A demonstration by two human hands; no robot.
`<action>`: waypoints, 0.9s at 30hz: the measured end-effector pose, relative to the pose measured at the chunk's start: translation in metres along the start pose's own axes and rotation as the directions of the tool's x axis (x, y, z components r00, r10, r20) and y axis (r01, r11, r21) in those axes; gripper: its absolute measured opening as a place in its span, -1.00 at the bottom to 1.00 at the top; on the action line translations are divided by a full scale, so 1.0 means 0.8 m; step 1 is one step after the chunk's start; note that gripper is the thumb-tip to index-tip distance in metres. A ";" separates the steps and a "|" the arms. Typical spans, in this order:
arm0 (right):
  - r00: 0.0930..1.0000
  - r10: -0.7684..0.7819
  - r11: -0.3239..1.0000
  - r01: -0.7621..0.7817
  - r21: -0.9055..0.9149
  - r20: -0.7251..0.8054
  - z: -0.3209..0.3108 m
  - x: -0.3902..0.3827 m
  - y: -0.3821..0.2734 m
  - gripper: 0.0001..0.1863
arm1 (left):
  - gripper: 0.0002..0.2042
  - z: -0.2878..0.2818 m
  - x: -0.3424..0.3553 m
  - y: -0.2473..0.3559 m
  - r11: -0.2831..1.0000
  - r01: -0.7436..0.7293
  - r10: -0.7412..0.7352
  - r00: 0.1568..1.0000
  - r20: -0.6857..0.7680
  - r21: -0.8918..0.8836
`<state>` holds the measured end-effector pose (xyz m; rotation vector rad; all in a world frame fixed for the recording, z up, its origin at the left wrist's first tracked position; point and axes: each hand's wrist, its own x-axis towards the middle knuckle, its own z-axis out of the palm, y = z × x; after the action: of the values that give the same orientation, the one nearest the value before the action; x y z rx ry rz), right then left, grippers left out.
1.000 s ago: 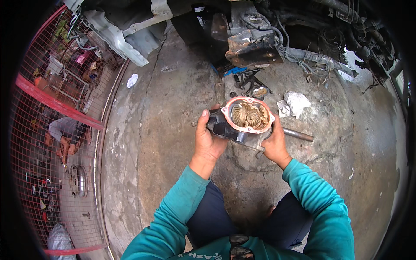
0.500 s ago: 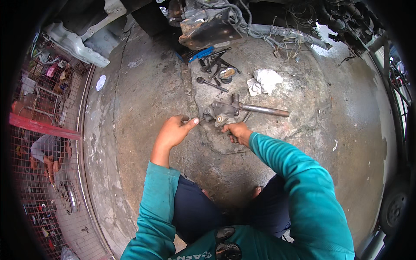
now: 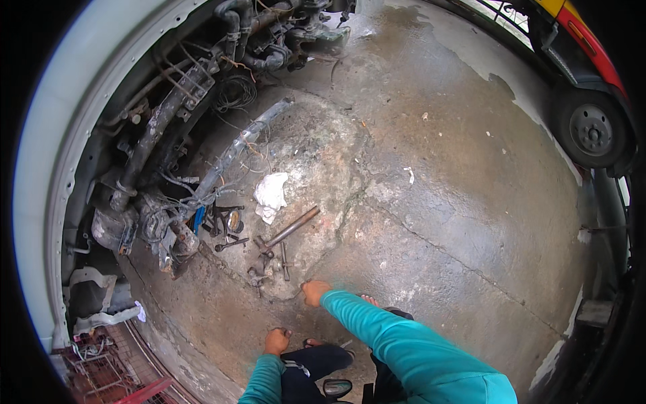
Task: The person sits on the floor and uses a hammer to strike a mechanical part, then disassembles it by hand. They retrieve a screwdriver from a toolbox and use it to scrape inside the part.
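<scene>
My right hand is low in the middle of the head view, fingers curled, just below and right of a greasy metal assembly on the concrete floor. A long steel tube extends up-right from the assembly, with a thin rod beside it. My left hand is lower and to the left, near my knee, also curled. Whether either hand holds anything is hidden. A crumpled white cloth, dark tools and a blue item lie farther up on the floor.
A stripped vehicle front with pipes and wires fills the upper left, with a loose-looking long bar beside it. A red-and-yellow vehicle with a wheel stands at upper right. Red mesh fencing is at lower left.
The housing with exposed gears, held up earlier, is no longer recognisable. My right hand has left the metal assembly; my left hand moved back. The view has swung rightward.
</scene>
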<state>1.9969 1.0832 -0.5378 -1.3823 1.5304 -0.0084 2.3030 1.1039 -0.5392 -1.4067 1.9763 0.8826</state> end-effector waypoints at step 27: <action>0.442 0.748 -0.608 0.159 0.778 0.494 0.071 -0.704 0.305 -0.80 | -0.67 -0.533 -0.035 0.502 0.673 -0.574 0.225 0.760 0.610 0.467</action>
<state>1.7497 1.6134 -0.3434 1.2205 1.5238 -1.0909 1.9024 0.8857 -0.1712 -0.2695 1.9105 0.5765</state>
